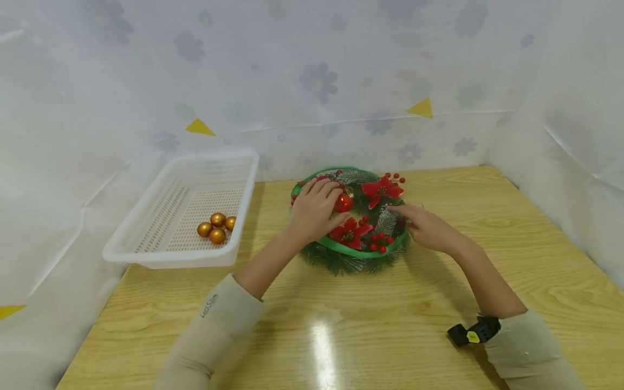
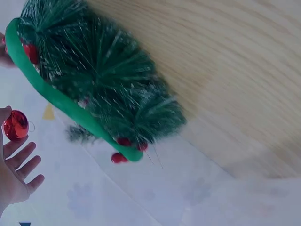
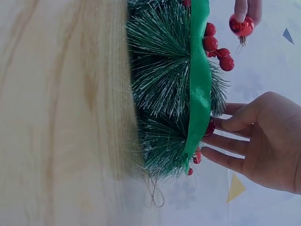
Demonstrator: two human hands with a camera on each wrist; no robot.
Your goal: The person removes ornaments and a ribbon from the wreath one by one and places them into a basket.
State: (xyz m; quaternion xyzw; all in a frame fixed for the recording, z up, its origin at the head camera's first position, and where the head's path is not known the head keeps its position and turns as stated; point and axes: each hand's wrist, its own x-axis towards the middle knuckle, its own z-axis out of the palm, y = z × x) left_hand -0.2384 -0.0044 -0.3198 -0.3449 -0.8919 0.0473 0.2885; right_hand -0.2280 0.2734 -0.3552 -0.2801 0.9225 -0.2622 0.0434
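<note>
A pale, flower-patterned cloth (image 1: 273, 65) (with yellow triangles here and there) closes off the far side and both flanks. In front of it spreads a wood-grained table (image 1: 370, 325). At the left stands a white perforated basket (image 1: 170, 259). The green wreath (image 1: 359, 203) lies farther right, near the middle of the table, with a green ribbon (image 3: 200, 94) running around it. Both arms wear beige sleeves (image 1: 219, 314). The left hand (image 1: 314, 214) is over the wreath's left part, pinching a shiny red bauble (image 1: 343, 203) between thumb and finger, the other fingers spread. The right hand (image 1: 426, 225) is at the wreath's right edge, its fingers extended in among the sprigs; whether they touch is hard to tell. A black device (image 1: 482, 331) sits at the right wrist. One red flower (image 1: 382, 189) shows on the wreath's far right, another nearer. Four gold balls (image 1: 217, 235) cluster in the basket's right part. Smallest are the red berries (image 1: 382, 241) at the wreath's near side.
</note>
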